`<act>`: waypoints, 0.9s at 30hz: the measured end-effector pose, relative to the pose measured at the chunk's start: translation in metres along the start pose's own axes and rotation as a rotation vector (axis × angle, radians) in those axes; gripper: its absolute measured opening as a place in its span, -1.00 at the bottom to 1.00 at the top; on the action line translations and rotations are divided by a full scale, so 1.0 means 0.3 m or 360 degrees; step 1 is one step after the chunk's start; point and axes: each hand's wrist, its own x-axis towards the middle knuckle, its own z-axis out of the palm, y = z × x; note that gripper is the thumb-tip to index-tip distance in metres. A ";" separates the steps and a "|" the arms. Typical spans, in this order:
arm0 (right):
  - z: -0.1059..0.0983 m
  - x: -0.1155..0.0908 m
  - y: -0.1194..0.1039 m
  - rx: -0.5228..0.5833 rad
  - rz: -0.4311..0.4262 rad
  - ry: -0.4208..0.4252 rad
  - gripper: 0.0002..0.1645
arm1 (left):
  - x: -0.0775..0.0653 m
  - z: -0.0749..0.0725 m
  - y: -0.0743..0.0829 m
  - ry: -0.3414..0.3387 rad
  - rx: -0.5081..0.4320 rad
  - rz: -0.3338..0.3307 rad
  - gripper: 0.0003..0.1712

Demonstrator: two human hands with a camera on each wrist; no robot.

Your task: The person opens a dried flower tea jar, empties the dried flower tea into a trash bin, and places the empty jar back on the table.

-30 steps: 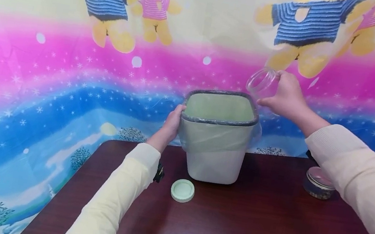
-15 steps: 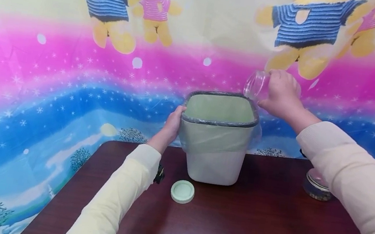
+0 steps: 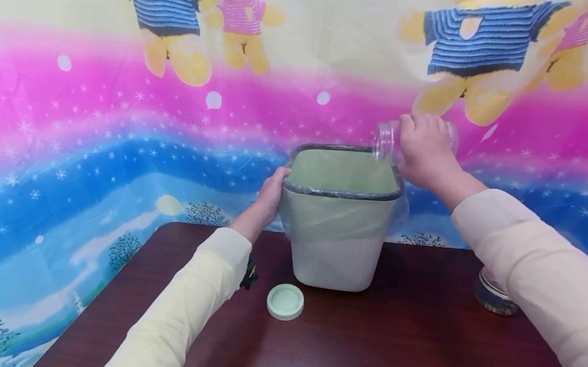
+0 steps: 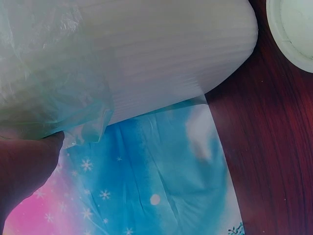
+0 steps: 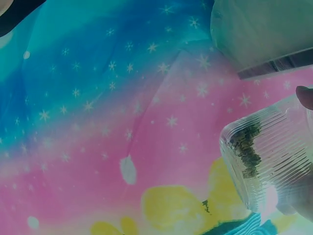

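A pale bin (image 3: 338,248) stands upright on the table, lined with a clear plastic bag (image 4: 44,73) and topped by a grey rim (image 3: 341,195). My left hand (image 3: 268,197) holds the bin at its left side, just below the rim. With my right hand (image 3: 427,152) I grip a clear jar (image 3: 384,141), tipped so that its mouth faces left above the bin's right rear corner. In the right wrist view, dark greenish-brown dried bits (image 5: 246,151) lie at the base end of this ribbed jar. The bin's floor is hidden.
A pale green round lid (image 3: 285,301) lies on the dark wooden table (image 3: 387,359) in front of the bin. At the right, partly behind my right sleeve, stands a small round container (image 3: 494,297). A backdrop printed with bears (image 3: 473,51) hangs behind.
My right hand has moved left and tipped the jar further, bringing its mouth over the bin's edge. My left hand and the bin have stayed in place.
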 end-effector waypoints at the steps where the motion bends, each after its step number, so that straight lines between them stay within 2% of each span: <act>1: 0.003 0.001 -0.001 -0.0017 -0.0016 -0.0007 -0.19 | -0.001 0.000 0.000 0.0003 -0.0003 -0.0002 -0.66; 10: 0.015 0.001 -0.003 -0.0183 -0.0218 0.0022 -0.32 | 0.005 0.000 -0.008 0.0002 0.0016 0.0005 -0.56; 19: 0.024 0.002 -0.005 -0.0353 -0.0407 0.0041 -0.32 | 0.007 -0.005 -0.014 -0.0004 0.0041 0.0016 -0.53; 23: 0.031 0.007 -0.003 -0.0391 -0.0479 0.0077 -0.28 | 0.006 -0.007 -0.014 -0.0012 0.0045 0.0025 -0.54; 27: 0.038 0.012 0.002 -0.0430 -0.0529 0.0097 -0.14 | 0.009 -0.008 -0.014 -0.0017 0.0038 0.0036 -0.55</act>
